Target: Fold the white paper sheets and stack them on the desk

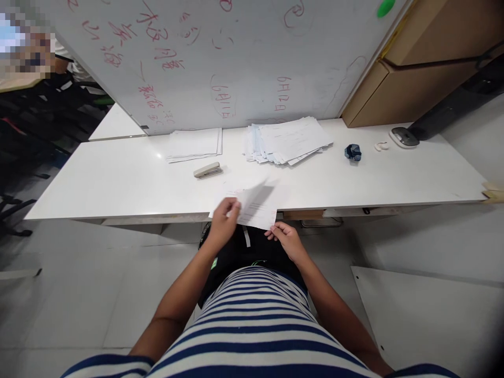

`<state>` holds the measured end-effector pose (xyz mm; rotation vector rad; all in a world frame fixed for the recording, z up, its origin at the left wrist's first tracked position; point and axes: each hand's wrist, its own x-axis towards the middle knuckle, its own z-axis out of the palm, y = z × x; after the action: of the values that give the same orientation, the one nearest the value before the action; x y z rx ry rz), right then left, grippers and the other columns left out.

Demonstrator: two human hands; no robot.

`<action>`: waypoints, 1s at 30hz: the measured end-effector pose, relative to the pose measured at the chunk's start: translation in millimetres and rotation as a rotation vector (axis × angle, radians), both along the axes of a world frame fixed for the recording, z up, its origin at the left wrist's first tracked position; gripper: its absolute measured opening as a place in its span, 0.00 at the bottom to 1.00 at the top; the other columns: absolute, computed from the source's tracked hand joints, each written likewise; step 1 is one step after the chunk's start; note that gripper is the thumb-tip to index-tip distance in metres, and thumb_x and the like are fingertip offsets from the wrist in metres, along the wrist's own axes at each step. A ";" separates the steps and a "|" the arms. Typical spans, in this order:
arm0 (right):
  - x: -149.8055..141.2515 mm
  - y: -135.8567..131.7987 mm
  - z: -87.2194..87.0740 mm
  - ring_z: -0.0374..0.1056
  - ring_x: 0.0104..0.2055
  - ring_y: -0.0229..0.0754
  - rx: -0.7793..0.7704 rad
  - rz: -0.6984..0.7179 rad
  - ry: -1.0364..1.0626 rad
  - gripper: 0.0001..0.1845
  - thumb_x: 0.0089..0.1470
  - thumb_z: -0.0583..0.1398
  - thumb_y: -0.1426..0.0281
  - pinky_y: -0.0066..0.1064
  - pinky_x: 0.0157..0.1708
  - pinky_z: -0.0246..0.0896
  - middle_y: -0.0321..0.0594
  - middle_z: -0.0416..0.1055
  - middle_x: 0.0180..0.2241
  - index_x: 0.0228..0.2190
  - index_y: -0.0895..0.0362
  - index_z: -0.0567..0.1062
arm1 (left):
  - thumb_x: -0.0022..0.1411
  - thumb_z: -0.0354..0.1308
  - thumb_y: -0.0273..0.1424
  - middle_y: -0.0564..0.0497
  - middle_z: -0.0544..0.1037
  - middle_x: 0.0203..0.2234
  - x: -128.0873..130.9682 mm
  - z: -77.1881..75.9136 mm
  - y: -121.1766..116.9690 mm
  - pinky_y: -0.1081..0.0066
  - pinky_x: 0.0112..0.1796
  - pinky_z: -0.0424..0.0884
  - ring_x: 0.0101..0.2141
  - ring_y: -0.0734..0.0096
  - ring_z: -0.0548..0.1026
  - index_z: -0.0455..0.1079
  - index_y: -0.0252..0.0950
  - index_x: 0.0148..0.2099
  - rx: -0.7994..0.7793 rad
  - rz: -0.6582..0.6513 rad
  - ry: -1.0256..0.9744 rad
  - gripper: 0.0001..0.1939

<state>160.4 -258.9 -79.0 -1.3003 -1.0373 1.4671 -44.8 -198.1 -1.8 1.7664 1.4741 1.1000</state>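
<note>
Over the front edge of the white desk, I hold printed sheets of paper (258,212) between both hands. My left hand (225,220) is closed on their left side, thumb on top, and one sheet curls upward beside it. My right hand (286,236) pinches the lower right corner. A beige stapler (208,170) lies on the desk just beyond my left hand. Farther back rest a messy pile of papers (291,139) and, to its left, a neater stack of sheets (195,144).
A whiteboard (252,63) with red writing stands along the desk's back edge. Toward the right of the desk (157,194) are a small dark blue object (353,152), small pale pieces (381,146) and a computer mouse (404,137). Cardboard boxes (409,94) stand behind them.
</note>
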 end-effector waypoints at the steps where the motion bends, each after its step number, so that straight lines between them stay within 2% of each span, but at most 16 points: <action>1: 0.4 -0.4 0.0 0.69 0.28 0.39 0.004 -0.003 0.009 0.13 0.54 0.59 0.58 0.31 0.30 0.59 0.39 0.77 0.29 0.27 0.55 0.73 | 0.64 0.52 0.39 0.53 0.73 0.28 -10.3 2.8 4.5 0.71 0.36 0.69 0.31 0.73 0.72 0.68 0.37 0.37 -0.014 0.133 -0.145 0.11; 4: 2.5 -2.8 -0.4 0.68 0.28 0.39 0.017 -0.004 0.022 0.14 0.55 0.59 0.58 0.31 0.29 0.58 0.39 0.76 0.28 0.26 0.55 0.72 | 0.60 0.55 0.41 0.56 0.69 0.25 -51.3 11.0 18.8 0.72 0.36 0.70 0.28 0.77 0.70 0.64 0.36 0.34 0.023 0.442 -0.472 0.12; 7: 4.6 -4.4 -2.7 0.68 0.28 0.39 0.029 -0.009 0.023 0.14 0.55 0.58 0.58 0.31 0.29 0.58 0.39 0.76 0.27 0.26 0.55 0.72 | 0.59 0.56 0.40 0.57 0.67 0.26 -95.4 13.6 28.7 0.72 0.36 0.71 0.28 0.78 0.70 0.62 0.36 0.35 0.043 0.621 -0.530 0.13; 10: 4.9 -4.2 -5.1 0.68 0.28 0.39 0.029 0.000 0.057 0.14 0.55 0.58 0.57 0.31 0.29 0.57 0.39 0.76 0.27 0.27 0.55 0.73 | 0.61 0.55 0.38 0.55 0.68 0.27 -128.8 8.9 32.9 0.71 0.36 0.71 0.30 0.77 0.70 0.62 0.35 0.36 0.002 0.696 -0.450 0.11; 12: 3.8 -3.5 -5.5 0.68 0.28 0.39 0.010 0.026 0.092 0.15 0.55 0.58 0.57 0.31 0.28 0.57 0.40 0.76 0.29 0.29 0.55 0.74 | 0.63 0.54 0.37 0.53 0.70 0.31 -139.9 5.1 32.9 0.69 0.37 0.71 0.33 0.74 0.72 0.63 0.34 0.39 -0.044 0.720 -0.374 0.10; 14: 1.7 -2.6 -4.8 0.68 0.29 0.39 -0.019 0.061 0.122 0.16 0.55 0.58 0.55 0.31 0.28 0.57 0.42 0.77 0.32 0.31 0.56 0.75 | 0.63 0.54 0.37 0.48 0.71 0.40 -138.1 4.5 29.2 0.64 0.41 0.70 0.40 0.67 0.73 0.63 0.34 0.44 -0.007 0.778 -0.256 0.12; 16: -0.7 -1.6 -3.6 0.68 0.29 0.39 -0.036 0.080 0.150 0.17 0.55 0.58 0.55 0.31 0.28 0.57 0.44 0.77 0.34 0.33 0.56 0.76 | 0.63 0.54 0.37 0.42 0.65 0.53 -121.5 8.2 20.1 0.58 0.47 0.67 0.51 0.59 0.68 0.62 0.35 0.51 0.183 0.827 -0.055 0.16; 17: -1.8 -1.1 -3.0 0.68 0.29 0.39 -0.040 0.080 0.163 0.18 0.54 0.58 0.55 0.31 0.28 0.57 0.44 0.78 0.34 0.33 0.56 0.76 | 0.63 0.55 0.36 0.40 0.61 0.57 -108.0 11.1 13.6 0.56 0.51 0.63 0.55 0.57 0.64 0.61 0.35 0.54 0.317 0.799 0.082 0.19; 18: -2.7 -0.7 -2.4 0.68 0.29 0.39 -0.043 0.073 0.172 0.17 0.54 0.59 0.55 0.31 0.28 0.57 0.44 0.78 0.33 0.32 0.56 0.77 | 0.64 0.54 0.35 0.40 0.60 0.59 -91.7 14.1 6.2 0.54 0.55 0.60 0.59 0.55 0.60 0.62 0.35 0.55 0.433 0.713 0.205 0.19; 19: -3.5 -0.2 -2.0 0.68 0.28 0.39 -0.046 0.061 0.177 0.17 0.54 0.59 0.55 0.31 0.28 0.57 0.43 0.77 0.32 0.31 0.57 0.77 | 0.64 0.53 0.34 0.41 0.64 0.57 -73.5 16.7 -1.6 0.54 0.56 0.58 0.59 0.56 0.60 0.63 0.36 0.54 0.492 0.542 0.308 0.17; 21: -4.7 0.4 -1.2 0.67 0.27 0.38 -0.055 0.030 0.179 0.17 0.53 0.60 0.55 0.31 0.28 0.56 0.42 0.77 0.30 0.30 0.57 0.77 | 0.65 0.52 0.35 0.45 0.72 0.51 -35.5 18.8 -15.3 0.55 0.57 0.57 0.55 0.60 0.66 0.65 0.39 0.54 0.440 0.031 0.489 0.16; 22: -5.1 0.5 -0.9 0.66 0.26 0.38 -0.055 0.017 0.177 0.16 0.53 0.61 0.55 0.31 0.28 0.56 0.41 0.76 0.29 0.29 0.56 0.76 | 0.66 0.52 0.37 0.46 0.72 0.53 -17.9 17.7 -20.2 0.55 0.58 0.55 0.56 0.61 0.65 0.65 0.41 0.54 0.360 -0.223 0.581 0.16; 23: -5.3 0.4 -0.5 0.65 0.26 0.37 -0.049 0.004 0.170 0.16 0.52 0.61 0.55 0.30 0.27 0.56 0.40 0.75 0.27 0.28 0.56 0.76 | 0.65 0.52 0.40 0.47 0.70 0.56 -2.4 15.2 -23.3 0.55 0.59 0.53 0.58 0.59 0.63 0.66 0.42 0.54 0.307 -0.391 0.644 0.17; 25: -5.5 -0.3 0.1 0.63 0.24 0.36 -0.028 -0.018 0.149 0.17 0.52 0.61 0.55 0.30 0.27 0.55 0.37 0.72 0.24 0.25 0.56 0.74 | 0.64 0.52 0.44 0.46 0.65 0.60 19.7 7.6 -24.9 0.55 0.60 0.52 0.61 0.58 0.59 0.64 0.41 0.58 0.233 -0.541 0.701 0.23; 26: -5.4 -0.7 0.3 0.62 0.24 0.36 -0.016 -0.027 0.131 0.17 0.52 0.61 0.54 0.30 0.27 0.55 0.36 0.71 0.22 0.24 0.56 0.73 | 0.64 0.52 0.45 0.46 0.64 0.61 26.3 3.5 -23.8 0.55 0.60 0.52 0.61 0.59 0.59 0.63 0.41 0.59 0.204 -0.574 0.713 0.24; 30: -5.1 -0.7 -0.9 0.61 0.23 0.36 0.009 -0.040 0.064 0.20 0.51 0.61 0.51 0.30 0.25 0.54 0.34 0.68 0.20 0.23 0.55 0.72 | 0.64 0.53 0.43 0.47 0.65 0.60 32.4 -3.8 -15.3 0.57 0.57 0.57 0.60 0.60 0.61 0.64 0.42 0.59 0.142 -0.594 0.710 0.24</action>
<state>155.3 -259.6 -79.9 -1.2529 -0.9704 1.4623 -12.4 -213.4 -5.5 2.6262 1.0819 0.2762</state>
